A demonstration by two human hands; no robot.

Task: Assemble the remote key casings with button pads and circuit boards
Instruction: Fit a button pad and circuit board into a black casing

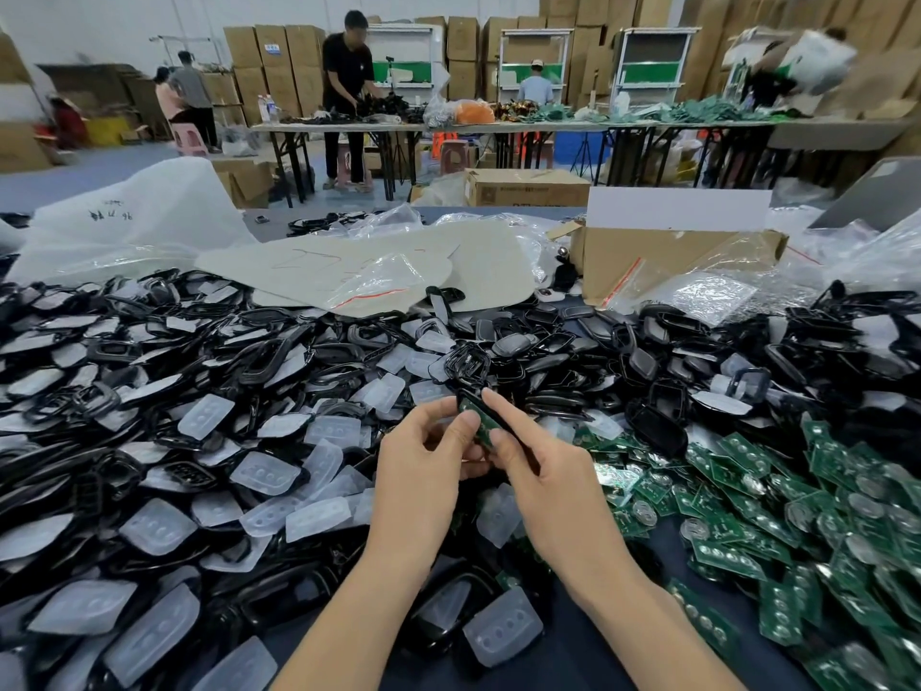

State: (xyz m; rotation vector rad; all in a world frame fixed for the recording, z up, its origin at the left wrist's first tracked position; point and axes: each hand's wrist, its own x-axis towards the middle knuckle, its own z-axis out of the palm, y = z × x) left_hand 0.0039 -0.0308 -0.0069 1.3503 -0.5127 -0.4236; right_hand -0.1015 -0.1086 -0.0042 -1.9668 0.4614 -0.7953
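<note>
**Board and shell held slantwise between two hands**

Nearest the camera, translucent white rubber button pads (503, 628) lie loose among glossy black plastic casing shells (299, 598) on a dark blue table (588, 655). Above them, the person's forearms converge on one small assembly held clear of the heap. It is a green circuit board (479, 420) laid against a held black casing shell (473, 397).

The pair's long axis runs from upper left, away from the person, down to lower right, toward the palm of the right hand (540, 473). The left hand (423, 458) pinches it from the left side, thumb flat on the green face and fingers curled behind. The right hand's index finger lies straight along the opposite long edge, its thumb tucked at the lower end and its other fingers folded under.

Both hands touch the piece, so neither has to reach for it. Seating the board looks to depend on the left thumb pushing across the short axis against that braced index finger. Whether a pad already sits inside the shell cannot be told.

Farther out, shells and pads spread to the left, while a heap of green circuit boards (747, 491) lies to the right, on the right hand's side. Beyond are clear plastic bags (379, 281) and a brown cardboard box (663, 256). At the back, other workers (346, 87) stand at long tables before stacked cartons.
</note>
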